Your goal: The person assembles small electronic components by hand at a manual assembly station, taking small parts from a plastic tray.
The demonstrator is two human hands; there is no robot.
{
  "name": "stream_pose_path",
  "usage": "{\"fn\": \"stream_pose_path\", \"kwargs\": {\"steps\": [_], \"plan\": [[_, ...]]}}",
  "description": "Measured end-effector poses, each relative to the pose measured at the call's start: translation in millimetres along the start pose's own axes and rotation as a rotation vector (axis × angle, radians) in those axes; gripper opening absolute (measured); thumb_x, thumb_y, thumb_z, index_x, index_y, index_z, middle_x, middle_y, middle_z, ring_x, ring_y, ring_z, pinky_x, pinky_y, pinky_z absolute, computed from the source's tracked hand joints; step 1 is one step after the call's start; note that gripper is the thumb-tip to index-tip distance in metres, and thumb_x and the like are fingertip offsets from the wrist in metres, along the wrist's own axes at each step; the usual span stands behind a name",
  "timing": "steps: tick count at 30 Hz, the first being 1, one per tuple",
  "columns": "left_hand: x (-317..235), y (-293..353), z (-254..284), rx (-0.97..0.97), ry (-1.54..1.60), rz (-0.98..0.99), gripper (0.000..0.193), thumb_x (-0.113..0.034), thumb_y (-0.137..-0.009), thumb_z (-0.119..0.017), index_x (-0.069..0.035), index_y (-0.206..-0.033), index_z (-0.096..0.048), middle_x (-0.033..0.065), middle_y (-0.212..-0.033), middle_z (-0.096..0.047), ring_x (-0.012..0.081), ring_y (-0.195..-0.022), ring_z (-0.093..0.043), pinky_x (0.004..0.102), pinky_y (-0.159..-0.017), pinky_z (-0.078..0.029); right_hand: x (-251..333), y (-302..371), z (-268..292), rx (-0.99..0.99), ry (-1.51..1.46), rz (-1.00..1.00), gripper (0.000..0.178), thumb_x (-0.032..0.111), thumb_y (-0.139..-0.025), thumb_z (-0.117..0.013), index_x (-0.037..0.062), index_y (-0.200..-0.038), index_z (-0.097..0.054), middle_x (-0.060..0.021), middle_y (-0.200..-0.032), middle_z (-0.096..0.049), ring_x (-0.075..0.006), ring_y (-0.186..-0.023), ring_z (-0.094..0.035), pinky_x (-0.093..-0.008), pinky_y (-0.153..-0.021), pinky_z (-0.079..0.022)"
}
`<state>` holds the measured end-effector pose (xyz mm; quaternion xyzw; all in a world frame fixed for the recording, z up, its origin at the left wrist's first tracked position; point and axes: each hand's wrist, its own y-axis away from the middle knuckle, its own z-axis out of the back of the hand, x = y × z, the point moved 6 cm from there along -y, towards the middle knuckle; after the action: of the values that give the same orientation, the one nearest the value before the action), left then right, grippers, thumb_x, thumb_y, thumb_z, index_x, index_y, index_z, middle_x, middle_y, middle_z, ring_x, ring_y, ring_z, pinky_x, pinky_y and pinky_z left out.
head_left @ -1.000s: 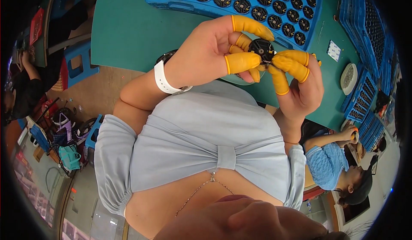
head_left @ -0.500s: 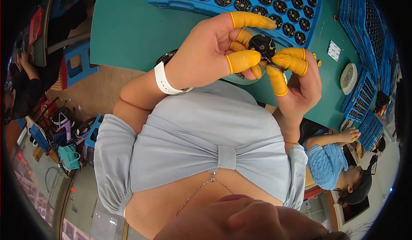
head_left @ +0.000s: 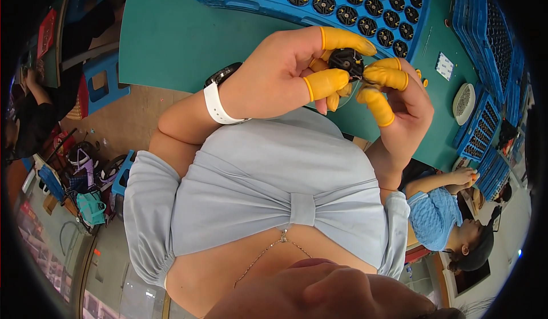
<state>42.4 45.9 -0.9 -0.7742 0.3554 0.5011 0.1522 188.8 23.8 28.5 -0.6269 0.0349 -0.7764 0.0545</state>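
Observation:
My left hand [head_left: 279,73], in yellow finger cots, grips a round black part [head_left: 346,62] with a small central hole and brass-coloured bits on its face. Thumb and fingers clasp it from opposite sides, over the table's near edge. Close against the part's right side is my right hand [head_left: 402,93], also in yellow finger cots. Its thumb and fingertips are pinched together at the rim; whatever lies between them is too small and hidden to name.
A blue tray [head_left: 240,3] of similar round parts lies on the green table [head_left: 165,45]. To the right are a white dish [head_left: 464,103] of small pieces, a white packet [head_left: 444,67] and stacked blue trays [head_left: 476,39]. A person in blue [head_left: 434,213] sits at the right.
Both hands have shifted slightly, with the round part lowered a little toward me. My right hand has moved slightly right and its fingertips have changed position at the part's edge.

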Motion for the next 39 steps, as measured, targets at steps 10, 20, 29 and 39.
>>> {"fn": "stream_pose_path", "kwargs": {"steps": [10, 20, 29, 39], "plan": [[-2, 1, -1, -0.004, 0.09, 0.033, 0.038, -0.01, -0.091, -0.052, -0.002, -0.128, -0.047, 0.0077, -0.087, -0.06, 0.0111, -0.067, -0.059, 0.0196, -0.053, -0.048, 21, 4, -2, 0.016, 0.268, 0.272, 0.022, -0.002, -0.066, -0.072, -0.0025, -0.088, -0.067, -0.0132, -0.081, -0.064, -0.0213, -0.072, -0.062, -0.0265, -0.061, -0.048], [1, 3, 0, -0.003, 0.048, 0.08, 0.038, -0.011, -0.091, -0.052, -0.002, -0.127, -0.048, 0.0079, -0.088, -0.061, 0.0096, -0.065, -0.059, 0.0186, -0.05, -0.047, 26, 6, -4, 0.032, 0.471, 0.379, 0.019, 0.0, -0.065, -0.073, -0.0031, -0.083, -0.067, -0.0141, -0.082, -0.064, -0.0218, -0.07, -0.06, -0.026, -0.064, -0.045], [-3, 2, 0, -0.017, 0.049, 0.034, 0.035, -0.011, -0.091, -0.053, -0.001, -0.124, -0.051, 0.008, -0.087, -0.061, 0.0099, -0.065, -0.059, 0.0184, -0.05, -0.047, 8, 10, -9, -0.058, 0.243, 0.25, 0.019, -0.002, -0.069, -0.072, 0.0, -0.086, -0.065, -0.0122, -0.084, -0.06, -0.0185, -0.073, -0.058, -0.0255, -0.059, -0.048], [-6, 1, 1, -0.041, 0.1, 0.019, 0.035, -0.009, -0.091, -0.053, 0.0, -0.125, -0.049, 0.0091, -0.088, -0.062, 0.011, -0.065, -0.06, 0.0194, -0.051, -0.048, -37, 10, -17, -0.166, -0.514, 0.088, 0.015, -0.002, -0.075, -0.069, -0.0001, -0.089, -0.063, -0.0103, -0.094, -0.055, -0.0154, -0.078, -0.055, -0.024, -0.065, -0.046]]}}
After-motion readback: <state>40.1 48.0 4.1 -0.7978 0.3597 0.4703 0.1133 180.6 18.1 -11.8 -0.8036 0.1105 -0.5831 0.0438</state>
